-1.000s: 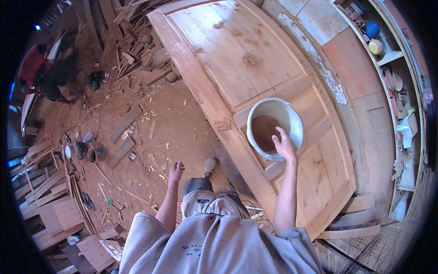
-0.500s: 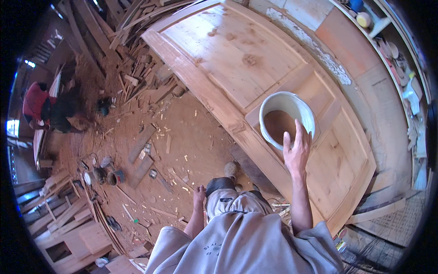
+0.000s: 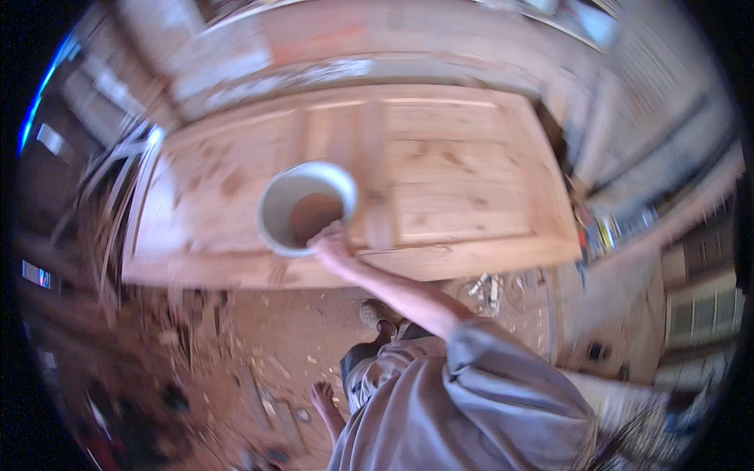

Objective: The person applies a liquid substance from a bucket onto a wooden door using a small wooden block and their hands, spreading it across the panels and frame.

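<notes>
A pale, whitish bucket (image 3: 271, 206) with brown stuff at its bottom is over the near side of a wooden panelled door (image 3: 463, 188). My right hand (image 3: 331, 240) is closed on the bucket's near right rim, fingers curled over it. Whether the bucket rests on the door or hangs just above it, I cannot tell. Low beside my body hangs my left hand (image 3: 320, 392), its fingers loosely curled and nothing seen in them. The picture is smeared by motion.
The door lies flat and crosswise before me, with a wall behind it. Wood scraps and offcuts (image 3: 271, 412) litter the brown floor. At the left stand long boards (image 3: 110, 212). Small colourful items (image 3: 609, 233) are past the door's right end. My shoe (image 3: 375, 314) shows below its near edge.
My view has swung round to the right, so the door now lies crosswise. The bucket has shifted left along the door. My right hand's fingers, spread before, have closed on its rim.
</notes>
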`<state>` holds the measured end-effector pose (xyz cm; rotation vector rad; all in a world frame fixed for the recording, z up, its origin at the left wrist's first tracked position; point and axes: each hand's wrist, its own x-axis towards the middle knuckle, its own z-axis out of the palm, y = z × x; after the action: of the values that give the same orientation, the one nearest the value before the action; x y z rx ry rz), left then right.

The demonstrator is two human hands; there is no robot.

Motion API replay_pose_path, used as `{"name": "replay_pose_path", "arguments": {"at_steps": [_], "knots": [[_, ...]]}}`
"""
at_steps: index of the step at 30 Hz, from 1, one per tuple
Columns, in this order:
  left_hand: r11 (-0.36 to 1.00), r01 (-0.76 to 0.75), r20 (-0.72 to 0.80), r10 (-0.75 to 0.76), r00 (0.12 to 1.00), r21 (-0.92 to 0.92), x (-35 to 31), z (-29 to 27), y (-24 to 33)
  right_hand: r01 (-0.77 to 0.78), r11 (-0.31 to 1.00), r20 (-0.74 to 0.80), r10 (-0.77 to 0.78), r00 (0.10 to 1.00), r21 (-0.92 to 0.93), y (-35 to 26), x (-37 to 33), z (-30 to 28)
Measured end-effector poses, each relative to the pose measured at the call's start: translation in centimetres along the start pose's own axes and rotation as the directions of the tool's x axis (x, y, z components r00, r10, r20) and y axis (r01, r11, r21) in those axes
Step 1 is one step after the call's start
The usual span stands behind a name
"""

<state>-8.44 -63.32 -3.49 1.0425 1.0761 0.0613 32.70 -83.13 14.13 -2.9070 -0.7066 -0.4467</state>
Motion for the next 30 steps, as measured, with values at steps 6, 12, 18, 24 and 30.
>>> {"name": "replay_pose_path", "arguments": {"at_steps": [6,12,18,24,30], "knots": [[0.56,-0.238,0.337,-0.08,0.938,0.793,-1.5,-2.7,-3.4,0.017,0.995,-0.052,-0.022,0.998,-0.102,3.9,-3.4,-3.2],[0.512,-0.229,0.382,-0.217,0.898,0.828,-0.1,0.1,-3.1,-0.093,0.995,-0.053,0.091,0.994,-0.038,9.1,-10.2,-9.5],[0.88,0.273,0.552,-0.459,0.696,0.388,7.7,3.6,-0.1,-0.208,0.978,-0.053,0.209,0.977,0.013,15.6,-19.0,-17.6],[0.839,-0.115,0.372,-0.109,0.922,0.531,4.1,15.0,1.4,-0.374,0.927,0.275,0.354,0.894,0.02,20.9,-28.5,-17.2],[0.752,-0.117,0.342,-0.15,0.928,0.648,3.2,15.3,1.0,-0.342,0.933,0.137,0.356,0.924,-0.115,17.0,-28.2,-18.5]]}}
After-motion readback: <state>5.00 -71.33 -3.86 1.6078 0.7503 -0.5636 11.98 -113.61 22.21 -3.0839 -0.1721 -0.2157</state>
